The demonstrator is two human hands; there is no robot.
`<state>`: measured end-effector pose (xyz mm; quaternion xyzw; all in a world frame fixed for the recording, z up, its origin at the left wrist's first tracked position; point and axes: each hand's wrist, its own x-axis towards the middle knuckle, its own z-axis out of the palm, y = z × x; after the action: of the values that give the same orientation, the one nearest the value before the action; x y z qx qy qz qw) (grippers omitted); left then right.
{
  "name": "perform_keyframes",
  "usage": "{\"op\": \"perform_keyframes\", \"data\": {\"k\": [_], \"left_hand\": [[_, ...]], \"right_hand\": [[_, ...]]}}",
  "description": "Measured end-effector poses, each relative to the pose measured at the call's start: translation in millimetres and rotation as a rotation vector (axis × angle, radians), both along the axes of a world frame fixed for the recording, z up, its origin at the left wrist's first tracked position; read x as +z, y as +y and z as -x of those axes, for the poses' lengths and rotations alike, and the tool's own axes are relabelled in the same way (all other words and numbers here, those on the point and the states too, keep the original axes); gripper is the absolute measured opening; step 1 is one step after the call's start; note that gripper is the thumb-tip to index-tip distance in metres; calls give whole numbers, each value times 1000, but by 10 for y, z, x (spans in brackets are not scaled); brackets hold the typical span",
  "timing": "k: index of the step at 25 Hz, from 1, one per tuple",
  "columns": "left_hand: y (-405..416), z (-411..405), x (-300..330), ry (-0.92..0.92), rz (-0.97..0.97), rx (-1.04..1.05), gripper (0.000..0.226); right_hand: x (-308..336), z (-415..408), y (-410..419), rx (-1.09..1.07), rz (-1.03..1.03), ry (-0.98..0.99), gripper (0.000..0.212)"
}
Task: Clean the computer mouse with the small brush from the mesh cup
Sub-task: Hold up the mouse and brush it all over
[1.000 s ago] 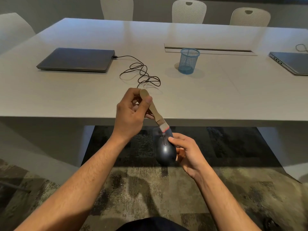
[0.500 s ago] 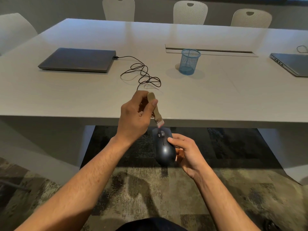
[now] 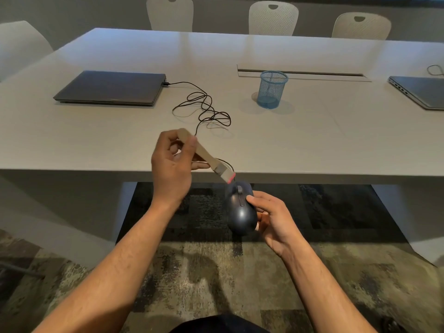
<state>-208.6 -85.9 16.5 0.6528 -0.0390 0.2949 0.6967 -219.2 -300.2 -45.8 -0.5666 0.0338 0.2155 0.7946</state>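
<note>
Mouse clasped in right hand below table edge; left hand grip pinches brush.

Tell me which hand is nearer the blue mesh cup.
Left. The left hand is over the table edge, nearer the blue mesh cup; the right hand sits lower, off the table.

Table: 1. Laptops: 2. Mesh cup: 1. Mouse: 1. Brush: 1. Chairs: 4. Hands: 2.
</note>
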Motion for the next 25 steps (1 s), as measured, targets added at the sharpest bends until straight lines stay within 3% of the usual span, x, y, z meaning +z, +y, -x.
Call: {"op": "perform_keyframes", "data": {"k": [2,4,8,13,18,23,25], "left_hand": [[62,57,-96,77,93,-141,8],[80,97,-186,122,21,-242,8],[162,75,-192,111,57,-49,14],[139,138,-214,74,28,-314,7],[162,149,-196,79,29,-63,9],[117,317,-196,11,51,-385,8],[91,336,-212,22,-8,-340,5]], "right_hand": [[-3,-19,-14,-11,-18,-16,13],[-1,-31,-25,-9,-19,-28,16],[16,-36,-31,-20,-42,-6,13],[30,-59,-11,-20,-56,5,16],[35,-63,-30,-35,-84,9,16],[26,-88,-7,-37,-106,26,13],[21,-89,10,-29,-97,26,12]]}}
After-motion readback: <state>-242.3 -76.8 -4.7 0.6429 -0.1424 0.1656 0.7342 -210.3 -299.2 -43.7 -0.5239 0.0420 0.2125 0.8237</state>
